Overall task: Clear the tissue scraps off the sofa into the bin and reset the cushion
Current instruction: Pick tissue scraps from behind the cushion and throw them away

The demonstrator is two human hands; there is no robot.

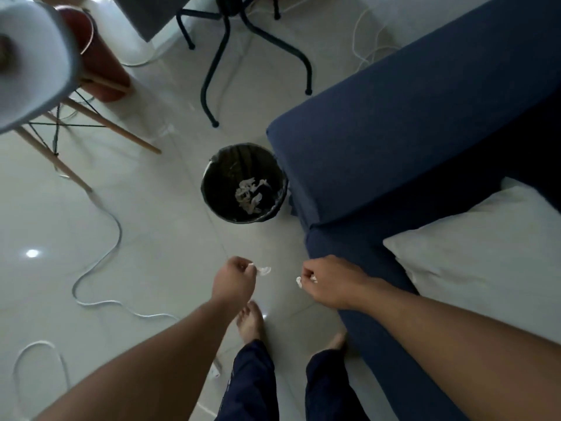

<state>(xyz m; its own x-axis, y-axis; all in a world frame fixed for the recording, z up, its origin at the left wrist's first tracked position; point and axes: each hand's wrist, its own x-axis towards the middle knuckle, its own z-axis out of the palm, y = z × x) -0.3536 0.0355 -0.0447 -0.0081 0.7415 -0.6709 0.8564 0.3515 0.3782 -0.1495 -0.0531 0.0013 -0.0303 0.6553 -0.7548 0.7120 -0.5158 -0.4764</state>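
My left hand (233, 279) is pinched shut on a small white tissue scrap (264, 271) above the floor. My right hand (329, 281) is closed on another tissue scrap (299, 281), just off the sofa's front corner. A round black bin (212, 189) with a dark liner stands on the floor ahead of both hands, against the sofa arm, with several white scraps (250, 194) inside. The dark blue sofa (394, 141) fills the right side. A white cushion (479, 247) lies on its seat to the right of my right hand.
A white cable (100, 268) snakes over the glossy tiled floor at left. A grey chair with wooden legs (79, 123) stands at upper left, black metal table legs (221, 56) beyond the bin. My bare feet (250, 322) are below the hands.
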